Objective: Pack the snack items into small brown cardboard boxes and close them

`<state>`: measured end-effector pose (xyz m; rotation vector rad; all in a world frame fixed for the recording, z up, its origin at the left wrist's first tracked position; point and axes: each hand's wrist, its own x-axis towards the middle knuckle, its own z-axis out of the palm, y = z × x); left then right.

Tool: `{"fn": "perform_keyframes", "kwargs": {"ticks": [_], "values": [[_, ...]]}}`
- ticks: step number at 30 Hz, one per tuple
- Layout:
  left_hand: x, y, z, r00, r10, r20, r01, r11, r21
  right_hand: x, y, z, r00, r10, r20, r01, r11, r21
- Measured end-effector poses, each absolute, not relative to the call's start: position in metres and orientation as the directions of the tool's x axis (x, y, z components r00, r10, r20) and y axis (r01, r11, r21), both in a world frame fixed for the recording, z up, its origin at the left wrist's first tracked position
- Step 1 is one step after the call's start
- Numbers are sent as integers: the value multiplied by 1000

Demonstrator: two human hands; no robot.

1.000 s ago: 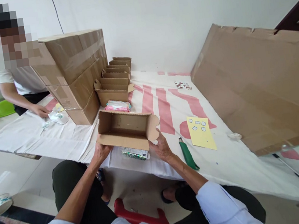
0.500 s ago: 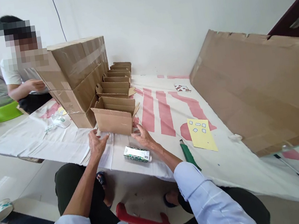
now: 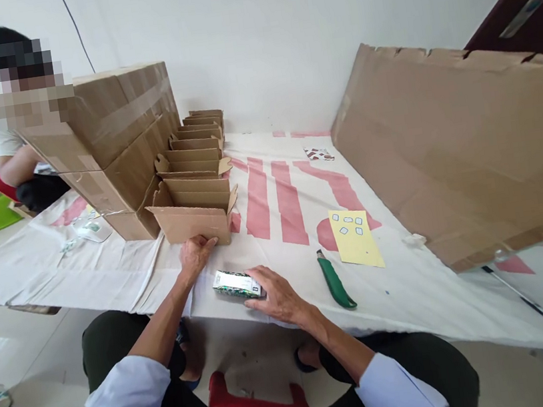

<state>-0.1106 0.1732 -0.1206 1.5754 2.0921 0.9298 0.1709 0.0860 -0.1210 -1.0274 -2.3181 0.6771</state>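
My left hand (image 3: 196, 254) is at the lower front of the nearest open cardboard box (image 3: 193, 221), its fingers bent and drawn together against the cardboard. Whether anything is pinched there is hidden. My right hand (image 3: 277, 295) grips the right end of a small green-and-white carton (image 3: 232, 283), thumb on the near side and fingers on the far side. The carton lies flat on the white cloth close to the table's front edge. Right of that hand lies a green utility knife (image 3: 335, 281), untouched.
Several open boxes (image 3: 194, 154) run in a row toward the wall, beside stacked taped cartons (image 3: 127, 149). A yellow sheet (image 3: 357, 238) lies on the cloth (image 3: 281, 269). A large cardboard panel (image 3: 460, 143) leans at right. A co-worker (image 3: 8, 149) sits behind the stack.
My right hand has left the open box's right corner and come back onto the small carton. My left hand has shifted right along the box's front, its fingers drawing together. The view has turned slightly.
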Motion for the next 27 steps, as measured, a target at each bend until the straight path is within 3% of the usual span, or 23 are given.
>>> {"fn": "perform_keyframes", "kwargs": {"ticks": [5, 10, 27], "values": [[-109, 176, -126, -356, 927, 118, 700, 181, 691, 176, 73, -140, -546, 778, 310, 568, 616, -545], [-117, 179, -126, -362, 923, 131, 697, 174, 696, 176, 75, -148, -518, 773, 367, 536, 627, -565], [-144, 220, -121, -328, 938, 114, 687, 154, 710, 177, 73, -152, -506, 783, 362, 498, 608, -619]]}}
